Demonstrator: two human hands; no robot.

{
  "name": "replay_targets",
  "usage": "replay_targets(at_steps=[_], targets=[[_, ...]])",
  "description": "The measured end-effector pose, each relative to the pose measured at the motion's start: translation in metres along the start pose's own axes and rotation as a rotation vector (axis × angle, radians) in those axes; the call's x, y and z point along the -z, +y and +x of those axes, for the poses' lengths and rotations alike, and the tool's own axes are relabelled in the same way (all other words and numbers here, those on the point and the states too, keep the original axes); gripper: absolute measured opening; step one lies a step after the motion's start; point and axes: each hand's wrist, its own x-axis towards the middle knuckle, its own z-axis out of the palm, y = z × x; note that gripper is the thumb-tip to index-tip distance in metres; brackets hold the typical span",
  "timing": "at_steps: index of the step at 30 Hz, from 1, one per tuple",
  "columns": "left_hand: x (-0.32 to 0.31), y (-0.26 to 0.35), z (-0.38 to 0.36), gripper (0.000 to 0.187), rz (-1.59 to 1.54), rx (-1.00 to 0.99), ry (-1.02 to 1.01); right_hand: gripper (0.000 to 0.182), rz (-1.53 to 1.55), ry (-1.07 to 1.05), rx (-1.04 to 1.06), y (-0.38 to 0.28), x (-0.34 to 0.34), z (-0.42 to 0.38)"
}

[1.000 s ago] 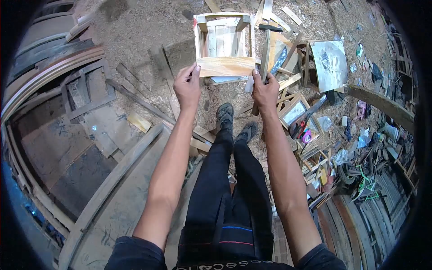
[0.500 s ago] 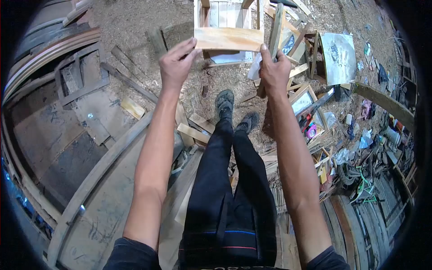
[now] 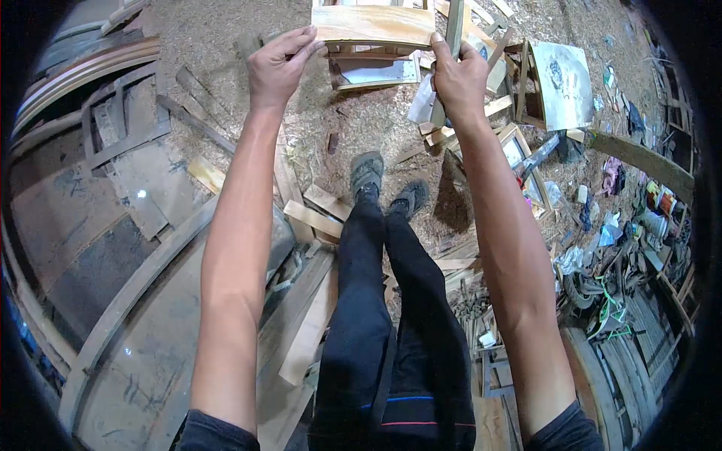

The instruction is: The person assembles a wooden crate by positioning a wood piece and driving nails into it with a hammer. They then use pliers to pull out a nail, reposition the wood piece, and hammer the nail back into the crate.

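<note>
A short, pale wooden board [image 3: 374,25] is held out level in front of me. My left hand [image 3: 275,69] pinches its left end between thumb and fingers. At the right end my right hand [image 3: 460,86] presses its thumb on the board. That same hand also grips the wooden handle of a hammer [image 3: 454,26], which runs upward out of view; the head is hidden past the frame edge. Just behind and below the board is a small wooden box frame [image 3: 374,84] with a whitish panel, partly covered by the board.
Sawdust covers the ground around my sandalled feet [image 3: 367,173]. Loose wood offcuts [image 3: 314,218] lie near them. A box with a pale metal-like sheet [image 3: 562,84] stands at right, beside scattered scraps. Long planks and a large wooden panel [image 3: 150,338] fill the left.
Both hands and the board have shifted up and a little left in view. The hammer head, visible at the top edge before, is now out of frame.
</note>
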Motion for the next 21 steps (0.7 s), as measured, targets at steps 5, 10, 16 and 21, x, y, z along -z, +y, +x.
replay_targets(at_steps=[5,10,16,21], targets=[[-0.002,-0.005,0.002,0.022,0.001,-0.039,0.0,0.031,0.06,0.011,-0.019,0.007,-0.001,0.001],[-0.001,-0.009,0.002,0.021,0.02,-0.062,-0.007,0.031,0.026,0.015,-0.05,0.001,-0.002,-0.004],[0.002,-0.004,0.002,0.019,0.065,-0.079,-0.014,0.033,0.032,0.018,0.016,-0.003,-0.001,-0.006],[0.001,0.002,0.001,0.02,0.141,-0.12,0.035,0.033,-0.031,0.049,0.01,-0.007,-0.004,-0.007]])
